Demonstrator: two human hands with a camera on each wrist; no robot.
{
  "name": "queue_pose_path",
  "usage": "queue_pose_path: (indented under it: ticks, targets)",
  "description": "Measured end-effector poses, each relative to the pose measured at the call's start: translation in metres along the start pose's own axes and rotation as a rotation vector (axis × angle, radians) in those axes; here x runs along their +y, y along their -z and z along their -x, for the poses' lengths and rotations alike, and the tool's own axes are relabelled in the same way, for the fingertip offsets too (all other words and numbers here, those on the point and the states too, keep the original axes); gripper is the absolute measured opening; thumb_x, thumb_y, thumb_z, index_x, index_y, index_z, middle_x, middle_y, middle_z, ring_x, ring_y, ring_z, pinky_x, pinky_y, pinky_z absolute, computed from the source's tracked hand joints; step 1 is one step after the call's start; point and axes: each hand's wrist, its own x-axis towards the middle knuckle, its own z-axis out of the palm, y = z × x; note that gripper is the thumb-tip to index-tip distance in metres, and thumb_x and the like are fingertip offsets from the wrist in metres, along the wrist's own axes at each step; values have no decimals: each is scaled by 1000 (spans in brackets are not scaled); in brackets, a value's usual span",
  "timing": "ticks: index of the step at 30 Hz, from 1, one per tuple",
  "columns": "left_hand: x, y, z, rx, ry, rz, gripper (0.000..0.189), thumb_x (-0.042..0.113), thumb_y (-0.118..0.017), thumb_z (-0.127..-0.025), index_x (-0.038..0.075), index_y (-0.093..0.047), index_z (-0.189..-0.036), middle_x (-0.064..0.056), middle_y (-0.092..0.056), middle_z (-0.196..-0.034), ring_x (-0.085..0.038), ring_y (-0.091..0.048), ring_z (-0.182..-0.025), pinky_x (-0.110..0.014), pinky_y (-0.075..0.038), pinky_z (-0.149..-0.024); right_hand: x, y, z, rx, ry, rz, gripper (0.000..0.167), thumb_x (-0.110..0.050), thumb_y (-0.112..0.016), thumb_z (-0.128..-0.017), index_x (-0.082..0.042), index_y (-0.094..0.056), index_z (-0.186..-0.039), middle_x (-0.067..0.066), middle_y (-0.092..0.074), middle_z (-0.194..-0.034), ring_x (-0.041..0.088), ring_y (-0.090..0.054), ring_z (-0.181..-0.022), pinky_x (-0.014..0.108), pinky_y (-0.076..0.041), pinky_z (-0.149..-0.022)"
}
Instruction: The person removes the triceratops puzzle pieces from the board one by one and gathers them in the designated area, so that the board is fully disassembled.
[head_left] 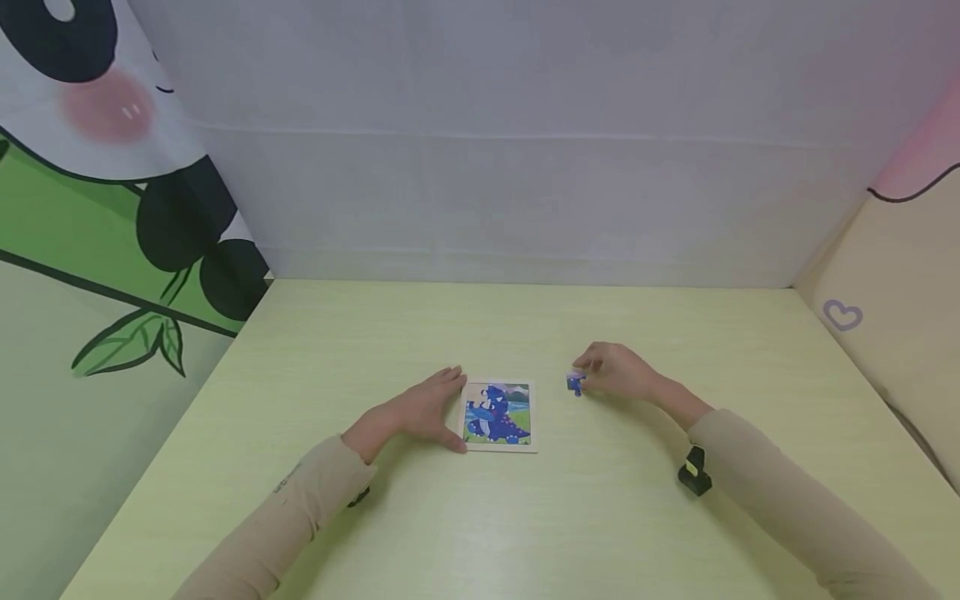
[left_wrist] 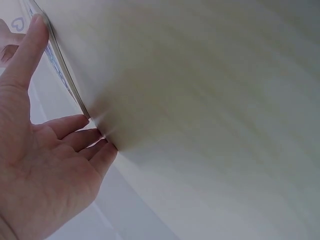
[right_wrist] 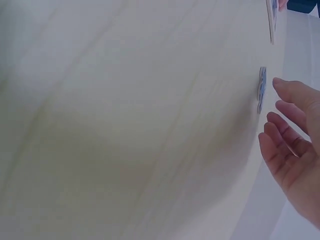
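A square wooden jigsaw puzzle (head_left: pixel 498 417) with a blue dinosaur picture lies flat on the table, a pale bare patch at its upper left. My left hand (head_left: pixel 426 410) rests along the puzzle's left side, thumb at the near corner and fingertips at the far one. In the left wrist view, the fingers (left_wrist: pixel 75 132) are nearly straight, with their tips down at the table. To the right lies a small blue and purple puzzle piece (right_wrist: pixel 261 90). Close over it is my right hand (head_left: pixel 617 371), its thumb and loosely bent fingers apart from the piece in the right wrist view.
The pale wood-look table (head_left: pixel 480 517) ends at a light grey curtain (head_left: pixel 525 192) along the back. A panda and bamboo picture (head_left: pixel 112 208) covers the left side, and a cream panel (head_left: pixel 892 350) with a heart stands on the right.
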Motion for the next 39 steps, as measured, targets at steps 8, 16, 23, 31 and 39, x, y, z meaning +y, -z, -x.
queue_pose_path:
  ticks: [8,16,23,31,39]
  targets:
    - [0,0,0,-5,11,-3,109,49,-77,-63,2,-21,-143,-13,-12,-151,-28,-7,-138,-41,-14,-112,-22,-8,-13,-2,28,27,31,-17,-69,-79,-1,-66,-106,4,-64,-92,18,-56,-83,27,-49,-67]
    - [-2,-2,-2,-1,17,-3,109,50,-78,-62,3,-22,-143,-12,-12,-151,-28,-7,-138,-41,-15,-112,-49,-29,-29,-42,38,-24,33,-17,-72,-77,-1,-66,-105,5,-64,-92,18,-55,-84,28,-48,-71]
    - [0,-1,0,-3,26,5,109,50,-78,-62,4,-22,-144,-11,-13,-151,-26,-7,-138,-40,-15,-112,-61,-49,-44,-69,57,-35,30,-18,-72,-77,-3,-68,-103,0,-62,-88,12,-56,-80,23,-48,-68]
    - [3,0,3,-2,18,15,107,48,-77,-64,4,-22,-144,-11,-13,-151,-27,-7,-138,-41,-15,-112,-69,-57,-46,-94,85,-3,26,-18,-70,-79,-5,-69,-101,-1,-62,-87,9,-54,-78,23,-48,-71]
    - [1,0,3,2,21,0,108,49,-77,-63,4,-22,-144,-11,-13,-151,-26,-8,-138,-40,-15,-112,-76,-59,-48,-103,38,21,23,-18,-70,-80,-6,-69,-100,-2,-60,-86,9,-54,-78,23,-49,-71]
